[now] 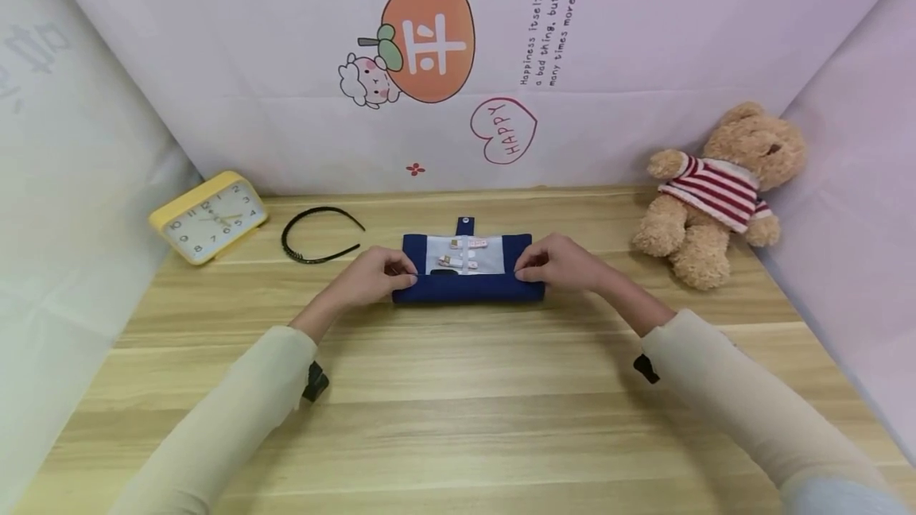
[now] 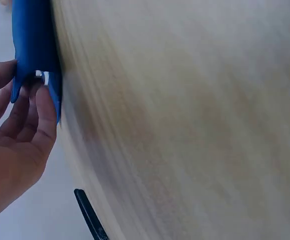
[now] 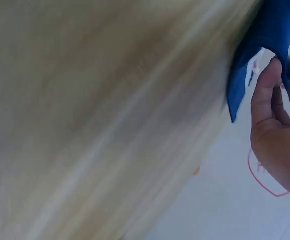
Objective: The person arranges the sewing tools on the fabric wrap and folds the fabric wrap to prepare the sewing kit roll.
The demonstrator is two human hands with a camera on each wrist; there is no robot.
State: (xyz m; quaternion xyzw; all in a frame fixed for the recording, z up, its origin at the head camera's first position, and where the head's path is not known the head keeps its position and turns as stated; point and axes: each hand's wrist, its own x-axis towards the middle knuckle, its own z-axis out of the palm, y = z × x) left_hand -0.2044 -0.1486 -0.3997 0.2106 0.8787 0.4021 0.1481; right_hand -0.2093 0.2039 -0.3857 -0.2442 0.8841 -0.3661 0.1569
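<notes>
A dark blue fabric roll-up pouch (image 1: 468,289) lies on the table in front of me, its near part folded over toward the back. Inside its pale inner panel (image 1: 491,261) lie two small white items (image 1: 458,262) with metal-looking ends, beneath a light strap. A snap tab (image 1: 465,225) sticks out from the far edge. My left hand (image 1: 375,275) pinches the left end of the folded edge between thumb and fingers. At the right end, my right hand (image 1: 561,263) pinches the same edge. Both wrist views show the blue fabric (image 2: 35,35) curved over and held at its corners.
To the left of the pouch sits a black headband (image 1: 308,260), with a yellow alarm clock (image 1: 211,217) beyond it. A teddy bear (image 1: 723,189) in a striped shirt leans in the back right corner. A printed white cloth wall (image 1: 300,102) rises behind the wooden table (image 1: 465,404).
</notes>
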